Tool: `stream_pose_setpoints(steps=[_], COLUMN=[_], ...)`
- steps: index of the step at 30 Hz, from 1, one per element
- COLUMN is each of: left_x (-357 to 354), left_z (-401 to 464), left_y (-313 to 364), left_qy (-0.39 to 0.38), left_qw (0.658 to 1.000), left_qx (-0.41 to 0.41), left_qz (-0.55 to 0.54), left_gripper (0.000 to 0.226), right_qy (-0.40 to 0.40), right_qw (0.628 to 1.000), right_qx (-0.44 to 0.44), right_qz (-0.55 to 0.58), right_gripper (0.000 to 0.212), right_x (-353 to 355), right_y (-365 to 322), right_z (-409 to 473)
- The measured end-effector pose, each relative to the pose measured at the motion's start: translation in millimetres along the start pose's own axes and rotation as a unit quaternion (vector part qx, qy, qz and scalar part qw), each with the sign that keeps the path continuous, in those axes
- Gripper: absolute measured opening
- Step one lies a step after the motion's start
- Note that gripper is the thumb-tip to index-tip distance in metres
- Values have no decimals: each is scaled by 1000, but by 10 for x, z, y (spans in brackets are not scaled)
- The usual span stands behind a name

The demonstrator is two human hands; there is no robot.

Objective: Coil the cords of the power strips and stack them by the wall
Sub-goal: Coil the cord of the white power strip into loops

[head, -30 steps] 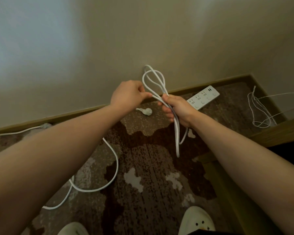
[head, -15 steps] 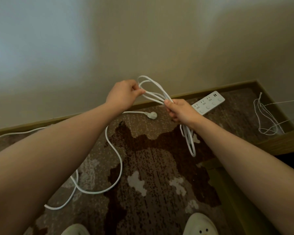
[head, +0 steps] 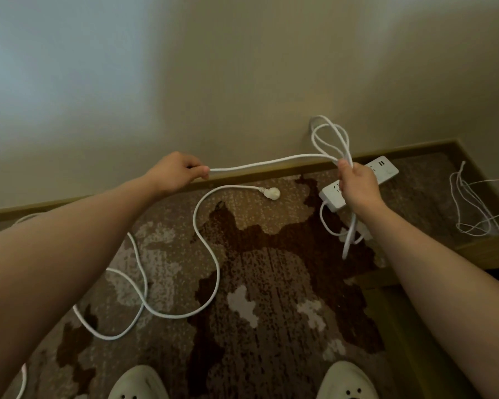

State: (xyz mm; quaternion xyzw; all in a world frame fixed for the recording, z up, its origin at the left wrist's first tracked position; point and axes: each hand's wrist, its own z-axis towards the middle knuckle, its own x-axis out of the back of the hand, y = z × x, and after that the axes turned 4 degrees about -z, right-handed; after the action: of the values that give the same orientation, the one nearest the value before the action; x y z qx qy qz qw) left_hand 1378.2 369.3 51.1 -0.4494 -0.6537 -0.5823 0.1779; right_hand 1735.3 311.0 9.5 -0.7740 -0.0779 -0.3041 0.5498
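My right hand (head: pixel 357 188) grips a bundle of white cord loops (head: pixel 332 139); the loops stick up above the fist and hang down below it. From the bundle a straight run of the same cord (head: pixel 271 162) stretches left to my left hand (head: pixel 179 172), which pinches it. A white power strip (head: pixel 386 171) lies on the carpet by the wall, partly behind my right hand. The rest of the cord (head: pixel 211 254) snakes across the carpet and ends in a white plug (head: pixel 272 193).
A wooden skirting board (head: pixel 69 201) runs along the cream wall. Thin white wires (head: pixel 470 208) lie tangled in the right corner. Dark wooden furniture (head: pixel 432 326) borders the right side. Two white shoes (head: pixel 139 384) show at the bottom.
My hands have moved apart: the left slid left along the cord, drawing out a straight stretch. The right hand with the loops moved right and its loops now stand upright.
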Motion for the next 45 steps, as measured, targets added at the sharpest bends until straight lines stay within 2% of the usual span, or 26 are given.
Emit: stream_pose_setpoints(steps=[3,5,8,10,13,16,18,20,22,24,28,30,33,35,39,42,45], left_x=[-108,-201,-231,-189,-161,-196,-162,-125,-134,-218,-646,-844,-1021,-1111,-1257,-1278,-1282], left_z=[39,87,166,193,137,27,-3,28,44,16,-72,-75,-43,-27,-47,-73,-98], left_y=[325,587,743,665,400,132,46,78,254,550,1064,1190,1234,1275,1404,1414,1357], left_qy=[7,34,90,95,9,-121,-122,-60,-3,-19,-98,-84,-25,3,-3,-20,-25], left_qw=[999,996,976,967,988,983,985,995,995,987,978,981,989,985,936,940,970], left_qx=[-50,-70,-35,-5,26,67,75,66,33,-6,-52,-59,-77,-76,0,-27,-74], left_qz=[-1,-48,-197,-238,-151,-122,-96,-50,-91,-158,-175,-167,-126,-157,-352,-340,-228], left_gripper=[25,27,28,27,26,27,27,27,26,25,25,26,24,24,22,18,14], right_qy=[-65,-79,-31,17,74,131,155,134,79,27,-72,-130,-188,-198,-165,-152,-155], right_qw=[997,994,998,1000,994,979,972,979,985,983,978,974,968,967,973,974,971], right_qx=[47,63,43,11,-60,-115,-126,-112,-97,-93,-73,-50,-30,-31,-47,-69,-83], right_qz=[-18,-29,-19,-4,60,108,121,102,119,159,180,178,164,158,153,155,159], right_gripper=[38,38,38,37,38,36,34,33,35,36,37,38,38,38,38,39,40], right_x=[-44,-74,-34,25,64,107,136,119,65,29,20,-1,-46,-78,-102,-62,-45], right_y=[14,8,18,56,98,102,110,103,86,57,11,-16,-64,-93,-110,-106,-124], right_z=[-41,-59,-13,49,122,169,191,180,136,77,-35,-84,-135,-145,-125,-99,-90])
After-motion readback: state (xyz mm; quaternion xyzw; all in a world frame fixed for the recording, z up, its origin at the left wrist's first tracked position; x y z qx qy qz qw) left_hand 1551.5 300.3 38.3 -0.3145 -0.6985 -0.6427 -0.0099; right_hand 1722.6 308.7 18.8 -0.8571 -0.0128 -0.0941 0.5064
